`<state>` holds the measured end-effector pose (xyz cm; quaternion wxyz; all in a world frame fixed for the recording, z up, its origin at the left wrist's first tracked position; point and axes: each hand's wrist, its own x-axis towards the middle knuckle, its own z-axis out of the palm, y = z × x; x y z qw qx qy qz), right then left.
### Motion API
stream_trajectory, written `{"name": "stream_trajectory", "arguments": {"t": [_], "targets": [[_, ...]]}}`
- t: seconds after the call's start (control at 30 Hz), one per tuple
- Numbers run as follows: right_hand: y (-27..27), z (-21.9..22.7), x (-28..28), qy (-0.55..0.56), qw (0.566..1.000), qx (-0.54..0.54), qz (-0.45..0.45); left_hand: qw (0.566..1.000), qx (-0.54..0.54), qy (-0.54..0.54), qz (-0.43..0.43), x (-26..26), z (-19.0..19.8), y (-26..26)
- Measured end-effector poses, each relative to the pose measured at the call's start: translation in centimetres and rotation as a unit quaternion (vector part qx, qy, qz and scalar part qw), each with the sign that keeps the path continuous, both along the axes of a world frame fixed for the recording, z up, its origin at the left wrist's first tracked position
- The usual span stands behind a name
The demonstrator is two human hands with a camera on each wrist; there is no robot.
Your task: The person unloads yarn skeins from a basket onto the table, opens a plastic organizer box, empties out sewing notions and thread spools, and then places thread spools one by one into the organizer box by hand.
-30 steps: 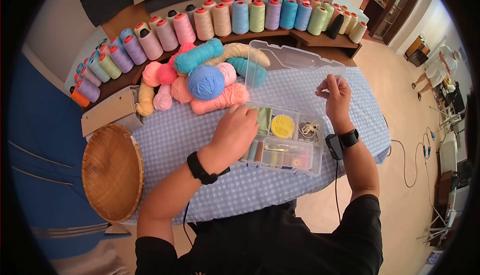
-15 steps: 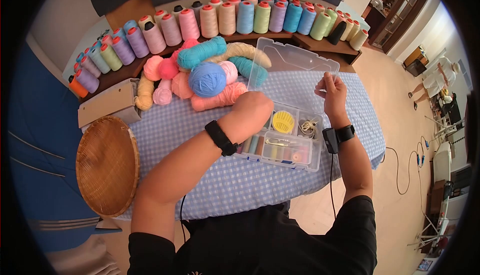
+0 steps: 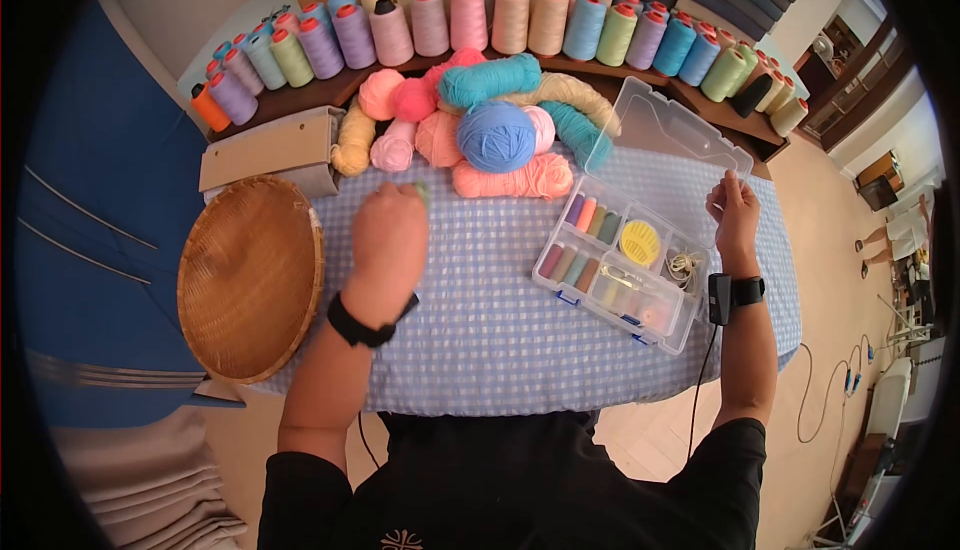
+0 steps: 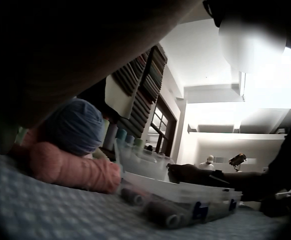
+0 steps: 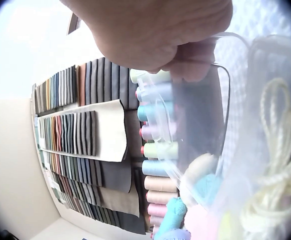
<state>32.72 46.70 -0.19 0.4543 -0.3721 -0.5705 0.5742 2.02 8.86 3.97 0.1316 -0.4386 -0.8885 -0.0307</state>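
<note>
Woven brown wicker is seen at the left of the head view, where a basket [image 3: 250, 280] is set on the left end of the cloth-covered table [image 3: 470, 360], its long axis running roughly up and down the frame. Just to its right, left of centre, the left hand [image 3: 388, 245] is shown from behind and blurred. Its fingers are mostly hidden, but they appear to be curled round a pale green piece [image 3: 422, 191], whose tip is seen past them on the upper right; its long axis cannot be told.

Above and to the right, a blue yarn ball [image 3: 496, 137] and a coral skein [image 3: 512, 178] are heaped with other yarn. At right of centre, a clear case [image 3: 598, 311] is laid aslant, thread spools [image 3: 587, 216] in its left compartments. At its raised lid [image 3: 665, 135], the near corner is pinched by the nearly closed fingers of the right hand [image 3: 736, 215].

The coming move is judged to turn on the basket lying directly left of the left hand, much the nearer one.

By the left wrist view the case is given in low profile, though the green piece is not clearly identified there; by the right wrist view a cream cord [image 5: 273, 165] is shown close up.
</note>
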Motion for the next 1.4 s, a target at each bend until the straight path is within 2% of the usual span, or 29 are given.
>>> {"name": "stream_trajectory", "arguments": {"t": [0.03,0.07,0.13,0.17,0.2,0.23,0.27,0.3,0.37,0.4,0.43,0.47,0.53,0.67,0.8,0.87,0.93,1.0,1.13,1.2,1.27,1.33,1.4], "targets": [[0.3,0.0,0.1,0.0,1.0,-0.003,0.011,0.999,-0.007,-0.004,0.045,-1.2,-0.7,-0.2],[0.1,0.4,-0.1,-0.005,1.0,0.002,0.009,0.999,-0.003,-0.01,0.043,-1.8,-1.4,-0.8],[-0.5,1.3,-0.2,-0.053,0.998,0.012,-0.03,0.999,-0.012,-0.026,-0.045,-1.9,-3.1,-0.7],[0.3,0.8,0.3,-0.05,0.997,0.039,-0.032,0.98,-0.108,-0.166,-0.03,-0.9,-1.0,-0.2],[-0.3,1.7,0.4,-0.17,0.962,0.18,-0.117,0.978,-0.105,-0.178,-0.038,-0.2,-2.0,-0.1],[-0.9,2.3,0.6,-0.222,0.894,0.344,-0.184,0.986,-0.08,-0.141,-0.025,0.1,-3.2,-0.6],[-1.5,2.9,0.6,-0.262,0.793,0.495,-0.24,0.993,-0.055,-0.102,-0.008,0.4,-4.0,-0.7],[-2.8,4.1,0.5,-0.266,0.79,0.499,-0.237,0.98,-0.096,-0.172,0.014,0.4,-3.1,-0.3],[-6.9,7.4,0.1,-0.303,0.832,0.464,0.004,0.979,-0.093,-0.179,0.013,0.2,-3.2,0.0],[-9.1,8.9,-0.4,-0.346,0.839,0.403,0.117,0.98,-0.091,-0.178,0.011,0.1,-3.2,0.0],[-9.9,9.6,-0.6,-0.356,0.796,0.427,0.24,0.98,-0.09,-0.178,0.009,0.1,-3.0,0.1],[-10.6,9.4,-1.0,-0.354,0.753,0.467,0.299,0.977,-0.096,-0.192,0.011,0.1,-2.8,0.2],[-11.6,9.1,-1.9,-0.368,0.722,0.473,0.346,0.973,-0.102,-0.206,0.016,0.1,-2.3,0.2],[-11.7,7.8,-2.8,-0.373,0.701,0.485,0.366,0.964,-0.114,-0.238,0.008,0.1,-1.8,-0.3],[-12.1,8.5,-3.3,-0.388,0.72,0.45,0.359,0.962,-0.09,-0.257,-0.007,-0.4,-2.0,-0.8],[-11.5,8.8,-3.8,-0.386,0.722,0.444,0.364,0.967,-0.069,-0.246,0.011,0.0,-2.5,-1.3],[-10.8,9.5,-4.2,-0.412,0.713,0.418,0.383,0.98,-0.052,-0.189,0.019,0.2,-3.3,-2.0],[-11.2,11.0,-4.7,-0.428,0.723,0.399,0.366,0.976,-0.048,-0.213,0.023,-0.4,-3.3,-2.4],[-14.9,15.9,-7.1,-0.388,0.759,0.374,0.365,0.972,-0.056,-0.23,-0.003,-0.6,-3.3,-2.3],[-17.0,15.7,-9.1,-0.34,0.785,0.338,0.392,0.973,-0.061,-0.221,-0.008,-0.6,-3.2,-2.4],[-18.9,13.4,-11.7,-0.29,0.754,0.385,0.447,0.973,-0.051,-0.224,-0.008,-0.2,-3.0,-2.5],[-21.1,12.5,-14.3,-0.367,0.724,0.286,0.509,0.977,-0.048,-0.209,-0.007,0.3,-2.6,-3.1],[-21.4,9.3,-16.8,-0.338,0.698,0.344,0.53,0.98,-0.046,-0.195,-0.003,0.6,-2.6,-3.7]]}}
